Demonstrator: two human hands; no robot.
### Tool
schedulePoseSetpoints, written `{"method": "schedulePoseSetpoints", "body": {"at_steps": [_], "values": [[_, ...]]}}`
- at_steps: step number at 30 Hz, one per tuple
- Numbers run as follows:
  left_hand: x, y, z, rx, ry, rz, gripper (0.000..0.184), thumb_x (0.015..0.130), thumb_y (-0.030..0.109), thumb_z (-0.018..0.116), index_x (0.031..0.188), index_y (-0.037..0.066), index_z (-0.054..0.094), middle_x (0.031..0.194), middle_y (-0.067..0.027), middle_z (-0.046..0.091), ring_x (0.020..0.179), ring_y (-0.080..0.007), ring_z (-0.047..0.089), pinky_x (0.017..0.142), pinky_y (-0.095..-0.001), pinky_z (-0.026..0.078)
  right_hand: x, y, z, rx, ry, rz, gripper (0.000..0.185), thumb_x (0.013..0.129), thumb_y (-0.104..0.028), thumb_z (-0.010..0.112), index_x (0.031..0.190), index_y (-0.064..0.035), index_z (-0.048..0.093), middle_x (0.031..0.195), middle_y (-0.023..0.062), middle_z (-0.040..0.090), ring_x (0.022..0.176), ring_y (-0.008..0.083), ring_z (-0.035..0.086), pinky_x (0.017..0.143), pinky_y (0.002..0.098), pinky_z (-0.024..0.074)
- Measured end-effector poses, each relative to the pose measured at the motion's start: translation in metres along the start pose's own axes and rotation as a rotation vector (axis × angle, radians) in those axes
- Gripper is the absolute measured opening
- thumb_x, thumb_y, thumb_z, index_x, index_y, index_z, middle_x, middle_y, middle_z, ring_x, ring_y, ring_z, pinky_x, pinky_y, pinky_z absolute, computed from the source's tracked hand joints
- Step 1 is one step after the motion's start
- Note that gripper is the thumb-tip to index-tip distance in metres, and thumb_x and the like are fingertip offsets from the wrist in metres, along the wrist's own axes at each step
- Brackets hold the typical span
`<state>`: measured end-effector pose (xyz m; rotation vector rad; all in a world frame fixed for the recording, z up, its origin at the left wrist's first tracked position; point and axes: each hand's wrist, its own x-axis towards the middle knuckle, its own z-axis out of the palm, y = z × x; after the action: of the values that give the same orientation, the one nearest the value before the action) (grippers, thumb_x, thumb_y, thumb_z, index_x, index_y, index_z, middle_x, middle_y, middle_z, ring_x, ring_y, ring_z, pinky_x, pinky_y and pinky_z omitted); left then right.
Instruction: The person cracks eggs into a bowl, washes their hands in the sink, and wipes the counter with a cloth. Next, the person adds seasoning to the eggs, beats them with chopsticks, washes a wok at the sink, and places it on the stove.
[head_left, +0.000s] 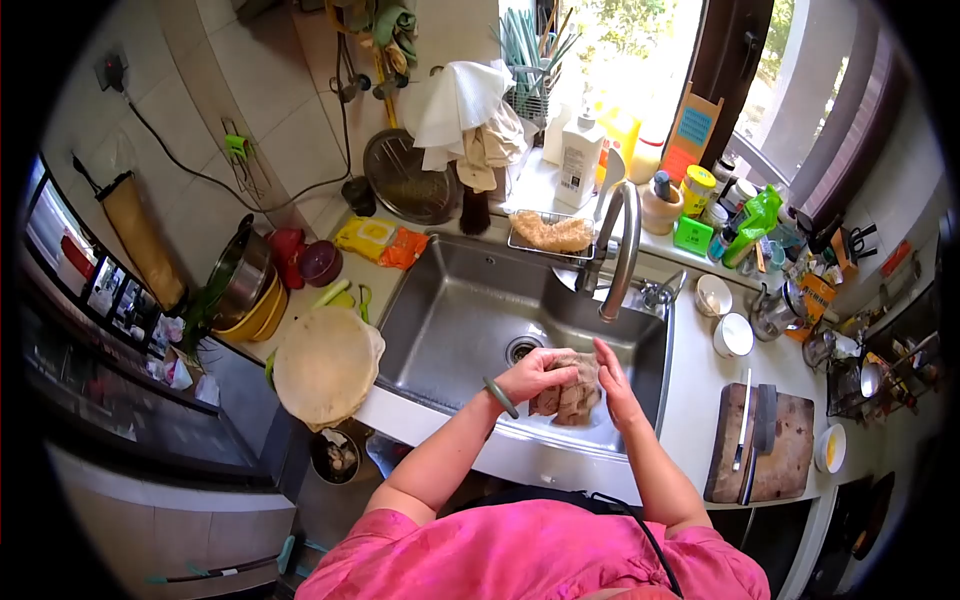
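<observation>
A wrinkled brown cloth (570,390) hangs over the front right part of the steel sink (450,300), between my two hands. My left hand (535,376), with a green bangle at the wrist, grips the cloth's upper left side, its fingers partly hidden by it. My right hand (618,385) is at the cloth's right edge, fingers stretched out and pointing up towards the faucet. The curved faucet (628,230) stands behind the hands. Left of my left hand, the drain (522,348) shows in the sink floor.
Left of the sink lies a round board (325,368), near a steel pot (240,268). To the right, a cutting board (790,440) holds two knives, with white bowls (733,335) behind it. Bottles (580,160) line the windowsill. A bin (336,455) stands below the counter.
</observation>
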<state>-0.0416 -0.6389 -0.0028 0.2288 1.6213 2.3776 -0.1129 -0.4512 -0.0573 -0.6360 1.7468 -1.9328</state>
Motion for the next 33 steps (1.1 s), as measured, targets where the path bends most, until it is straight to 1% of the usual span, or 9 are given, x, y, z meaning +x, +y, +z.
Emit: {"method": "schedulePoseSetpoints", "body": {"at_steps": [4, 10, 16, 18, 19, 20, 22, 27, 33], "values": [[0.008, 0.027, 0.006, -0.062, -0.036, 0.046, 0.036, 0.083, 0.010, 0.061, 0.115, -0.002, 0.051, 0.105, -0.0045, 0.060, 0.095, -0.0098, 0.055, 0.086, -0.0249, 0.043, -0.011, -0.016, -0.008, 0.481, -0.300, 0.275, 0.054, 0.083, -0.032, 0.059, 0.123, 0.0002, 0.046, 0.123, 0.0101, 0.050, 0.116, 0.0201, 0.044, 0.100, 0.0328, 0.0293], [0.023, 0.129, -0.003, 0.160, -0.060, 0.180, 0.034, 0.077, 0.007, 0.064, 0.109, -0.001, 0.055, 0.103, -0.0073, 0.062, 0.094, -0.0132, 0.057, 0.085, -0.0266, 0.045, 0.006, -0.132, -0.033, 0.046, -0.187, -0.026, 0.028, 0.072, -0.016, 0.069, 0.092, -0.0044, 0.053, 0.084, -0.0007, 0.056, 0.076, 0.0069, 0.053, 0.067, 0.0221, 0.0441], [0.095, 0.202, -0.027, 0.373, 0.119, 0.223, 0.044, 0.076, 0.015, 0.068, 0.114, -0.002, 0.053, 0.098, -0.0089, 0.062, 0.086, -0.0124, 0.059, 0.078, -0.0243, 0.048, 0.096, -0.230, -0.053, -0.432, 0.034, -0.438, 0.025, 0.078, -0.013, 0.060, 0.098, 0.0008, 0.054, 0.086, 0.0030, 0.058, 0.080, 0.0094, 0.053, 0.072, 0.0238, 0.0433], [0.112, 0.180, -0.062, 0.963, 0.483, 0.073, 0.054, 0.073, 0.021, 0.071, 0.116, -0.003, 0.050, 0.096, -0.0124, 0.062, 0.086, -0.0179, 0.061, 0.078, -0.0278, 0.048, 0.132, -0.196, -0.087, -0.731, 0.032, -0.270, 0.045, 0.078, -0.024, 0.064, 0.114, -0.0015, 0.051, 0.102, 0.0119, 0.058, 0.098, 0.0196, 0.054, 0.084, 0.0293, 0.0428], [0.107, 0.153, -0.079, 1.451, 0.599, 0.394, 0.060, 0.070, 0.027, 0.072, 0.116, -0.003, 0.048, 0.096, -0.0156, 0.061, 0.087, -0.0259, 0.060, 0.078, -0.0321, 0.048, 0.143, -0.188, -0.097, -0.978, 0.068, -0.186, 0.053, 0.077, -0.029, 0.066, 0.121, -0.0030, 0.049, 0.109, 0.0153, 0.057, 0.106, 0.0233, 0.053, 0.089, 0.0315, 0.0418], [0.098, 0.135, -0.086, 1.449, 0.617, 0.420, 0.054, 0.072, 0.029, 0.069, 0.113, -0.001, 0.051, 0.096, -0.0170, 0.060, 0.089, -0.0309, 0.059, 0.079, -0.0347, 0.047, 0.154, -0.186, -0.107, -1.140, 0.105, -0.322, 0.069, 0.074, -0.038, 0.068, 0.129, -0.0061, 0.042, 0.120, 0.0204, 0.052, 0.117, 0.0271, 0.046, 0.096, 0.0350, 0.0381], [0.074, 0.104, -0.100, 1.213, 0.513, 0.319, 0.022, 0.084, 0.017, 0.053, 0.095, 0.000, 0.061, 0.093, -0.0174, 0.061, 0.090, -0.0291, 0.059, 0.078, -0.0341, 0.047, 0.178, -0.216, -0.101, -0.984, 0.193, -0.369, 0.067, 0.074, -0.041, 0.067, 0.127, -0.0063, 0.043, 0.114, 0.0180, 0.056, 0.106, 0.0273, 0.055, 0.092, 0.0349, 0.0414], [-0.007, 0.011, -0.088, 0.854, 0.499, 0.158, 0.023, 0.088, 0.011, 0.045, 0.098, 0.000, 0.063, 0.098, -0.0146, 0.064, 0.093, -0.0227, 0.061, 0.080, -0.0317, 0.047, 0.303, -0.279, -0.086, -1.178, 0.317, -0.617, 0.045, 0.079, -0.037, 0.063, 0.111, -0.0053, 0.057, 0.086, 0.0119, 0.066, 0.087, 0.0205, 0.063, 0.070, 0.0295, 0.0502], [-0.085, -0.069, -0.083, 0.565, 0.615, -0.017, 0.024, 0.089, 0.010, 0.044, 0.101, 0.000, 0.062, 0.093, -0.0115, 0.065, 0.087, -0.0187, 0.062, 0.079, -0.0291, 0.048, 0.387, -0.306, 0.006, -0.668, 0.413, -0.315, 0.057, 0.078, -0.039, 0.066, 0.116, 0.0007, 0.049, 0.101, 0.0151, 0.058, 0.090, 0.0208, 0.060, 0.072, 0.0291, 0.0524]]}}
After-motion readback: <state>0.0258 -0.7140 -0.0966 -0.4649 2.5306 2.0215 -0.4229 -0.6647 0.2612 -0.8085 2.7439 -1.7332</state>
